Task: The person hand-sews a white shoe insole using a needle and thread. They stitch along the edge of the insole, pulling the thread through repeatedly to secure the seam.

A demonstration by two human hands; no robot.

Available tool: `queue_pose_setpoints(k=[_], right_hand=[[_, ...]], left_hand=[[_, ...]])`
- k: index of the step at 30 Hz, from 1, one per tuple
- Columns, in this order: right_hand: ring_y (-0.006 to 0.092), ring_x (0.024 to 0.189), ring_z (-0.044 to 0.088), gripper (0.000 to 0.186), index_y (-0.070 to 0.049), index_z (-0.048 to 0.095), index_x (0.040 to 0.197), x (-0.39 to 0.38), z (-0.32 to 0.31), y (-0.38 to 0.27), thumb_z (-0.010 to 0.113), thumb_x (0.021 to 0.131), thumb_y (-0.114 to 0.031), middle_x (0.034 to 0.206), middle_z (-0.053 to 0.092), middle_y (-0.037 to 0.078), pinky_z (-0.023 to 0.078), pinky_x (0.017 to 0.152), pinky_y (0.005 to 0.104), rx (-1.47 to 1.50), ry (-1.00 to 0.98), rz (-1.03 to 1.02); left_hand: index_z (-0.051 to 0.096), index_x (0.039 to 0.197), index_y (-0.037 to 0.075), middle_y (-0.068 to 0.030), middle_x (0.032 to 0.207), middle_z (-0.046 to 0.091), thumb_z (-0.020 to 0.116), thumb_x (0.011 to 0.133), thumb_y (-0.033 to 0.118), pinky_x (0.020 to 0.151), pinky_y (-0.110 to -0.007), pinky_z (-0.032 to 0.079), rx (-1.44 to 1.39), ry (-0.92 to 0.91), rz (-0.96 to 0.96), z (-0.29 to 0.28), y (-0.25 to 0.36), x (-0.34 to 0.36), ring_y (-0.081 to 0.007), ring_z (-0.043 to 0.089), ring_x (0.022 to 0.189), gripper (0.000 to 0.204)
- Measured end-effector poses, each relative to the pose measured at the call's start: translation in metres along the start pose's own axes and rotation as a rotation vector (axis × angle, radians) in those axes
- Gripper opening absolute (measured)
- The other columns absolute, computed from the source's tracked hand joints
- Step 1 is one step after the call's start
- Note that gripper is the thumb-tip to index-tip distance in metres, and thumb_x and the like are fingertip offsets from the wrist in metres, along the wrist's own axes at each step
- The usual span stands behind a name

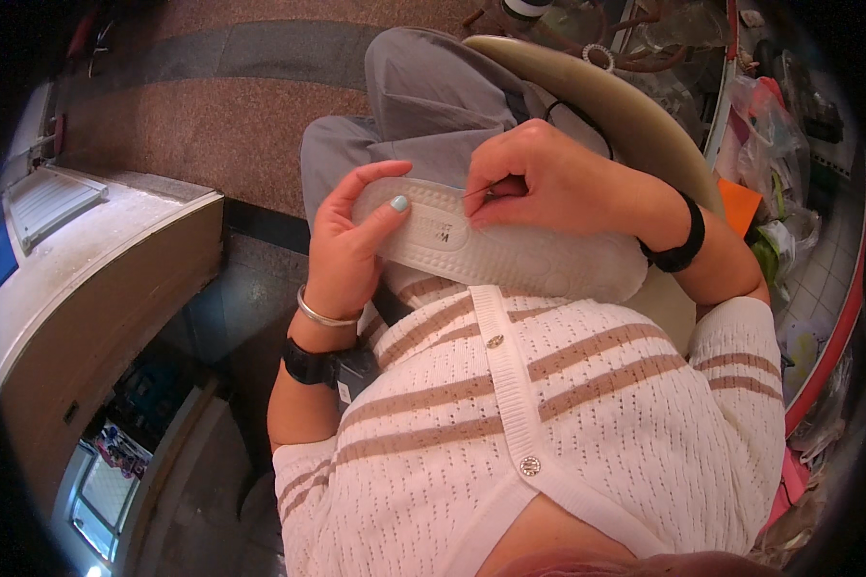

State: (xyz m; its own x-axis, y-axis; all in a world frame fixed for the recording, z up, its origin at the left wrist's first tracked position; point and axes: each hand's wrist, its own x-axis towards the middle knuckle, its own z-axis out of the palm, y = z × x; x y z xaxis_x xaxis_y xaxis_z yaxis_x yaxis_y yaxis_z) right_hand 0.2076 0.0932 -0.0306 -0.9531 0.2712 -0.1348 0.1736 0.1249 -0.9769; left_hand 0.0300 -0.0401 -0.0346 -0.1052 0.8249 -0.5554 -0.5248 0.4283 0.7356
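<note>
A pale, translucent shoe sole (548,264) with a studded surface lies slantwise above my lap, close to my striped cardigan. My left hand (351,236) grips its left end, thumb on the upper face and the other fingers around the edge and behind. Over the sole's middle, near its far edge, my right hand (534,183) is closed in a pinch. A thin, dark, needle-like thing (479,194) shows between thumb and forefinger; its exact kind is too small to tell. The right hand and wrist cover part of the sole's far edge.
A cream curved surface (635,111) arches beyond my right arm. Plastic bags (775,125) and an orange item (738,207) crowd the right side. At left stands a pale-topped counter (115,226). Brown speckled floor (231,144) spreads ahead of my grey-trousered knees.
</note>
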Motion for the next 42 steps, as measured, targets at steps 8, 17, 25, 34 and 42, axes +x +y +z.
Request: queue_pose_setpoints(k=[8, 17, 25, 34, 42], right_hand=[[0.0105, 0.049, 0.041, 0.014, -0.002, 0.062, 0.079, -0.005, 0.001, 0.002, 0.068, 0.066, -0.001, 0.062, 0.051, 0.004, 0.033, 0.045, 0.0236, -0.140, 0.091, -0.190], [0.0191, 0.059, 0.054, 0.009, -0.002, 0.060, 0.074, -0.007, -0.006, -0.010, 0.065, 0.067, -0.004, 0.065, 0.054, 0.009, 0.043, 0.054, 0.0277, -0.166, -0.007, -0.069], [0.0175, 0.062, 0.055, 0.010, -0.001, 0.056, 0.083, -0.006, 0.010, 0.011, 0.059, 0.076, -0.007, 0.066, 0.055, 0.009, 0.043, 0.056, 0.0283, -0.133, 0.263, -0.088], [0.0115, 0.058, 0.044, 0.036, -0.002, 0.055, 0.090, -0.007, 0.004, 0.002, 0.073, 0.065, -0.021, 0.063, 0.046, 0.004, 0.038, 0.053, 0.0245, -0.149, 0.143, 0.100], [0.0168, 0.057, 0.049, 0.030, -0.002, 0.058, 0.085, -0.007, 0.001, 0.001, 0.071, 0.063, -0.018, 0.061, 0.051, 0.008, 0.042, 0.054, 0.0279, -0.176, 0.175, -0.039]], left_hand=[[0.055, 0.102, 0.003, -0.0042, 0.095, 0.058, 0.057, 0.078, 0.002, 0.076, -0.022, 0.044, 0.060, -0.039, 0.092, -0.004, -0.003, -0.001, -0.0098, 0.055, 0.085, 0.024], [0.054, 0.103, 0.004, -0.0046, 0.095, 0.058, 0.056, 0.078, 0.001, 0.075, -0.022, 0.045, 0.012, -0.032, 0.051, -0.007, -0.006, 0.000, -0.0107, 0.056, 0.084, 0.025], [0.051, 0.105, 0.004, -0.0068, 0.096, 0.056, 0.054, 0.078, 0.000, 0.075, -0.024, 0.046, -0.058, -0.021, -0.028, -0.003, -0.006, 0.004, -0.0120, 0.055, 0.085, 0.028], [0.049, 0.104, 0.004, -0.0062, 0.095, 0.055, 0.054, 0.078, 0.000, 0.075, -0.023, 0.045, -0.071, -0.026, -0.043, -0.003, -0.008, 0.010, -0.0120, 0.055, 0.084, 0.026], [0.048, 0.104, 0.004, -0.0057, 0.093, 0.055, 0.053, 0.079, 0.000, 0.073, -0.023, 0.045, -0.057, -0.029, -0.039, -0.002, -0.007, 0.014, -0.0113, 0.055, 0.082, 0.026]])
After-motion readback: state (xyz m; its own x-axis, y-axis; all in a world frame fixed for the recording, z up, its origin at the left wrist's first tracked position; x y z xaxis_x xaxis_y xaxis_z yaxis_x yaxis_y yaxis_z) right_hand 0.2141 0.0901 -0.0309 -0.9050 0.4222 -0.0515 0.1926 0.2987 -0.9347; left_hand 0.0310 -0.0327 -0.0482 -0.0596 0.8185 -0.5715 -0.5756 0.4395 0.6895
